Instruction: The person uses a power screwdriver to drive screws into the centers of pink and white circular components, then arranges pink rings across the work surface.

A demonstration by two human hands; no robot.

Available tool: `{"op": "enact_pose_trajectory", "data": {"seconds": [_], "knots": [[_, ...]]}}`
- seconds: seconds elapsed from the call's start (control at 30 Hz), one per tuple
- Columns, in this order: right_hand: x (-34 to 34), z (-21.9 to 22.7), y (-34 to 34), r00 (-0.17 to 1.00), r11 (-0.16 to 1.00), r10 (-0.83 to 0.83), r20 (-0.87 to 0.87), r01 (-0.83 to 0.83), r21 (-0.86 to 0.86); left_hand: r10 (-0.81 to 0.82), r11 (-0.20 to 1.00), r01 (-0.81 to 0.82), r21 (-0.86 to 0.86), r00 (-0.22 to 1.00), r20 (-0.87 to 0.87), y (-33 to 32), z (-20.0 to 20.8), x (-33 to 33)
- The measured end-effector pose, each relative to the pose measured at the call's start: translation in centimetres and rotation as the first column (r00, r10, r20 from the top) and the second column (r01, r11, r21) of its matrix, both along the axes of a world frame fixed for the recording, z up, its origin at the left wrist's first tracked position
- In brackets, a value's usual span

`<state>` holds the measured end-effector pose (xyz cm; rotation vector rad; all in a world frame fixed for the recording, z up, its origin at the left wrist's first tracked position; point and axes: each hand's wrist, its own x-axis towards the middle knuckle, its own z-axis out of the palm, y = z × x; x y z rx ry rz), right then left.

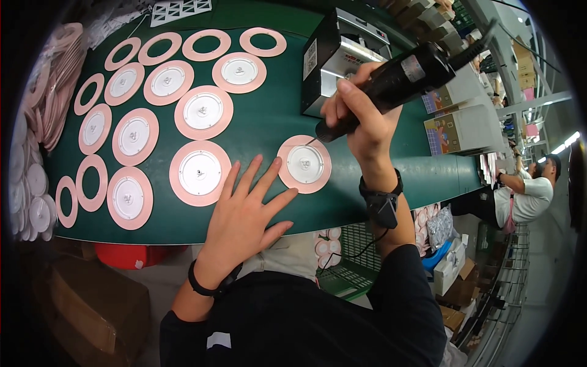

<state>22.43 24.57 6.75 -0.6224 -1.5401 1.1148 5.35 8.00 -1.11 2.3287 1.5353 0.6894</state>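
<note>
My right hand (372, 122) is wrapped round a black electric screwdriver (406, 76), tilted with its cord end up to the right. The thin bit points down at the upper right part of a pink ring with a white round disc (296, 160) in its middle; whether the bit touches cannot be made out. My left hand (241, 214) lies open on the table, fingers spread, the fingertips at that piece's left edge. Left of it stand rows of similar pink pieces with white centres (200, 172). Several bare pink rings (207, 44) lie along the far and left sides.
The green table (263, 116) carries a black and silver machine (321, 67) at its far side and cartons (455, 131) to the right. Stacked pink rings (58, 85) and white discs (30, 189) line the left end. A green crate (358, 251) stands below; another person (529, 196) works at right.
</note>
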Motion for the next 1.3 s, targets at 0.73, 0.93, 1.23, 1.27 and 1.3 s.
{"op": "enact_pose_trajectory", "data": {"seconds": [0.73,0.93,1.23,1.27,1.3], "knots": [[-0.1,3.5,-2.7,0.981,0.99,0.01,-0.194,0.017,0.14,0.014,1.0,-0.014,0.009,1.0,0.009,-0.3,-0.4,0.0],[-1.8,0.9,-4.4,0.991,0.987,0.09,-0.103,-0.075,0.14,0.006,0.999,-0.007,0.035,0.999,0.04,-0.2,-0.7,0.0],[1.8,7.8,1.6,0.968,0.948,-0.027,-0.251,0.104,0.3,-0.002,0.999,0.001,0.035,0.999,0.036,-0.3,-0.5,-0.1],[2.0,7.7,2.9,0.975,0.949,-0.053,-0.213,0.116,0.294,0.0,1.0,-0.001,0.03,1.0,0.031,-0.3,-0.4,-0.1],[2.1,7.5,3.9,0.981,0.949,-0.079,-0.175,0.128,0.288,0.003,1.0,-0.003,0.025,1.0,0.028,-0.3,-0.5,-0.1]]}}
